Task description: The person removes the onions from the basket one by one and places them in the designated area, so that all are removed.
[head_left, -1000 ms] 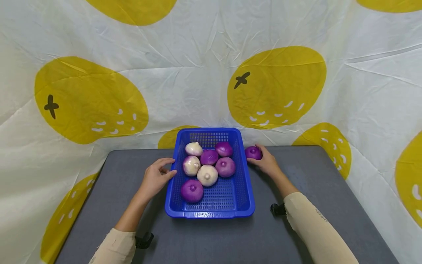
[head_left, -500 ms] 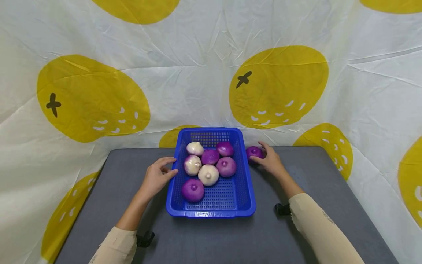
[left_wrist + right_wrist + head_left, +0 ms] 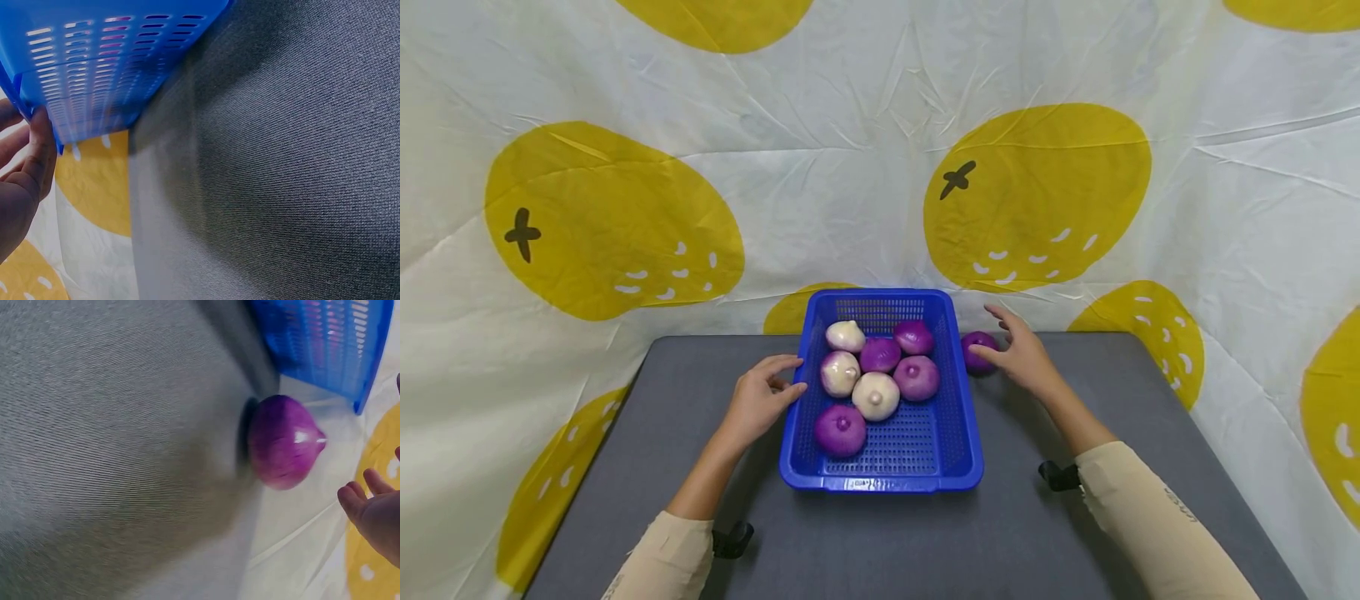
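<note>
The left hand (image 3: 758, 402) rests on the grey worktop (image 3: 625, 467) against the left wall of the blue basket (image 3: 880, 482), its fingers loosely extended and touching the rim without curling round it; the left wrist view shows fingertips (image 3: 41, 134) laid on the slotted plastic edge. Inside the basket lie seven onions: a white one (image 3: 846, 336) at the far left, a white-and-purple one (image 3: 839, 372) below it, a large purple one (image 3: 840, 430) nearest the person, a pale one (image 3: 876, 396) in the middle, and three purple ones (image 3: 916, 377) towards the right side. Just outside the basket's right wall, on the worktop near the far edge, sits a loose purple onion (image 3: 977, 349) (glossy, deep magenta with faint lengthwise stripes, tapering to a small tip, as the right wrist view shows (image 3: 282, 441)). The right hand (image 3: 1022, 357) hovers just beside it, fingers spread and relaxed, gripping nothing; whether the thumb touches the onion cannot be told.
</note>
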Demonstrator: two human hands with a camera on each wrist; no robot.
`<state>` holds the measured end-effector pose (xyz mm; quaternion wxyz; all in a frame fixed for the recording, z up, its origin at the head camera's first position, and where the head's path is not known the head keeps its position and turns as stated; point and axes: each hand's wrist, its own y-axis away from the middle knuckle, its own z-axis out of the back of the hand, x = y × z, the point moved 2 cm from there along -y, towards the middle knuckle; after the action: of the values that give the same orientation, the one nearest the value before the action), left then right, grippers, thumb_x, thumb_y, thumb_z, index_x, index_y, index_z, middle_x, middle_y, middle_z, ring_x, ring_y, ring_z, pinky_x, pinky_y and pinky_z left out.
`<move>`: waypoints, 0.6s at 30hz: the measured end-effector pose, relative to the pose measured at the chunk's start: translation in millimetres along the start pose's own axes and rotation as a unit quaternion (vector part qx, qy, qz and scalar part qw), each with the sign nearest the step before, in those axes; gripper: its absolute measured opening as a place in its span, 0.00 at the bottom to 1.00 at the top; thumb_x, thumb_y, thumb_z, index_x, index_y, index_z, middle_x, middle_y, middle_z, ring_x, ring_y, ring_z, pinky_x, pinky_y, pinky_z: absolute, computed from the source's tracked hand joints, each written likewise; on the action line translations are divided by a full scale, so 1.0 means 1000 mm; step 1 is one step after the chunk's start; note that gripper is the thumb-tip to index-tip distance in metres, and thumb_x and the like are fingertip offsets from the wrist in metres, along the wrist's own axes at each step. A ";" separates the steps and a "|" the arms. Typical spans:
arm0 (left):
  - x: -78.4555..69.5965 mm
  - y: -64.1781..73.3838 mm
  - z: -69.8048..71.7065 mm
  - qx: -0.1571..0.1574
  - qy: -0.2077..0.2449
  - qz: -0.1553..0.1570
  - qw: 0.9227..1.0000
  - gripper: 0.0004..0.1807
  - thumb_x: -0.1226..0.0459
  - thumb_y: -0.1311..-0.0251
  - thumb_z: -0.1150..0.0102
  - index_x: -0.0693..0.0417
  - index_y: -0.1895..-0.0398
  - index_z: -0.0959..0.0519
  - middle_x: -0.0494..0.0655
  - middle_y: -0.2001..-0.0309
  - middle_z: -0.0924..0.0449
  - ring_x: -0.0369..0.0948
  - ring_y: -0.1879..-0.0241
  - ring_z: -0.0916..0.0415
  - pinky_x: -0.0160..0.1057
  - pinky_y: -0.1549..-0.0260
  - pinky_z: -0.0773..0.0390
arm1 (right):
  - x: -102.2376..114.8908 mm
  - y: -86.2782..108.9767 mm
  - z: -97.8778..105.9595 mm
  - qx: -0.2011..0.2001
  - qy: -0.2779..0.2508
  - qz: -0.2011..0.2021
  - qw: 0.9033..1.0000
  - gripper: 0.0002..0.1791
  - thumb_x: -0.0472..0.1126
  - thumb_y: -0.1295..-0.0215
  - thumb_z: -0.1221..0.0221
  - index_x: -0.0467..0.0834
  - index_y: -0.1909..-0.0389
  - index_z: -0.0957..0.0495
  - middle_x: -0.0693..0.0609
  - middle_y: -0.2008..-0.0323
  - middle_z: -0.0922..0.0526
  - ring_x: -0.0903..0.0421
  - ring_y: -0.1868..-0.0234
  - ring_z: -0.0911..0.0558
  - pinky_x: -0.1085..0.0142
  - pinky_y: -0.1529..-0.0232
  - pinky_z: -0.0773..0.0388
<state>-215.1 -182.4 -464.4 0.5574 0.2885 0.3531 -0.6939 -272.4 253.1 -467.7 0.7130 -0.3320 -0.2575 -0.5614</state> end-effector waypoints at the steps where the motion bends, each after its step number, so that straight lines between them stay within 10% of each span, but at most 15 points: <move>1: 0.000 0.000 0.000 -0.001 0.000 0.000 1.000 0.23 0.67 0.39 0.27 0.61 0.41 0.17 0.59 0.39 0.19 0.45 0.64 0.16 0.31 0.69 0.20 | 0.005 0.000 0.000 0.002 -0.001 0.011 1.000 0.45 0.45 0.38 0.28 0.39 0.23 0.38 0.33 0.26 0.34 0.31 0.29 0.33 0.35 0.31 0.35; 18: 0.002 0.000 0.001 0.001 0.001 -0.008 1.000 0.23 0.66 0.40 0.27 0.60 0.41 0.17 0.59 0.39 0.19 0.45 0.65 0.16 0.31 0.69 0.20 | 0.074 -0.018 -0.005 0.082 -0.009 0.079 0.993 0.44 0.43 0.39 0.27 0.37 0.25 0.36 0.34 0.28 0.30 0.33 0.30 0.29 0.38 0.31 0.32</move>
<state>-215.4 -184.4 -465.1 0.5517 0.2867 0.3550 -0.6982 -271.9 199.5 -412.8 0.7780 -0.2962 -0.2819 -0.4770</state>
